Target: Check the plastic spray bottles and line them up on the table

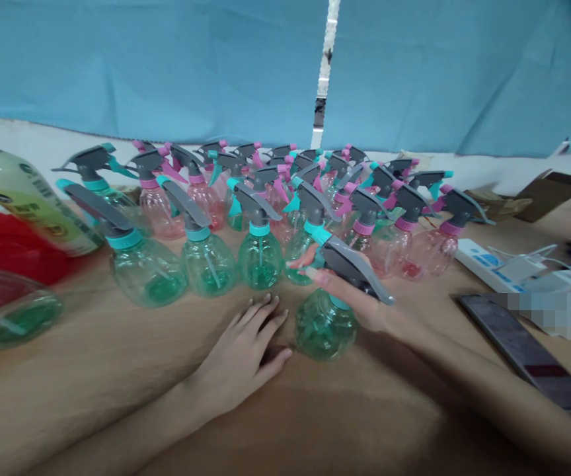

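Note:
My right hand (359, 301) is wrapped round the neck and grey trigger head of a green spray bottle (322, 325) that stands on the wooden table (117, 370) in front of me. My left hand (246, 354) lies flat on the table just left of that bottle, fingers stretched out, holding nothing. Behind them stand several green spray bottles (206, 261) and several pink spray bottles (427, 248), all with grey trigger heads.
A large pale bottle (22, 192) and something red (2, 248) are at the far left, with another green bottle lying at the left edge (8, 317). A phone (523, 347), a power strip (484, 261) and a cardboard box (548, 192) are on the right. A blue sheet (166, 59) hangs behind.

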### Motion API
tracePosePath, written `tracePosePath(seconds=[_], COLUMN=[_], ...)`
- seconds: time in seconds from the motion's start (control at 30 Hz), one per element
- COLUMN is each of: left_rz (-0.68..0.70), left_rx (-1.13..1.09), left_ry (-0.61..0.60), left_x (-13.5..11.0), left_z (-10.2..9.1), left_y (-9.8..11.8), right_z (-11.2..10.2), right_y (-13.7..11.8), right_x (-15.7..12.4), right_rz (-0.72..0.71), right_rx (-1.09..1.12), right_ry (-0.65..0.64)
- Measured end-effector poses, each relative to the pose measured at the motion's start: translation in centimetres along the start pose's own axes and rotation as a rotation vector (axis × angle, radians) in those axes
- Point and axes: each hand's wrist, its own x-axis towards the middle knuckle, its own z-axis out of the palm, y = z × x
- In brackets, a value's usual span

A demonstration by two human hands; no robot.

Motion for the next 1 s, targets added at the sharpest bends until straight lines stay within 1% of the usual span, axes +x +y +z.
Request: tracePosePath(seconds=[0.07,0.17,0.27,0.43,1.0], left_rz=[-0.003,-0.004,-0.003,0.009,0.014], left_rx=[-0.001,0.0,0.004,0.026,0.042], left_ry=[-0.004,0.001,0.007,0.018,0.011], left_x=[-0.04,-0.14,-0.21,-0.19,-0.13], left_z=[0.01,0.07,0.16,0.19,0.17], left_y=[0.01,0.03,0.03,0.0,0.01], right_z=[0.14,0.22,0.17,0.13,0.16], right_y=[-0.09,-0.25,-0.28,-0.08,0.0], right_x=[-0.07,-0.23,-0.34,-0.39,-0.4], right_rz=[0.0,0.03,0.055,0.043,0.0], right_rx=[0.071,0.109,0.064,0.011,0.02], right_ry=[0.012,0.009,-0.001,0.02,0.02])
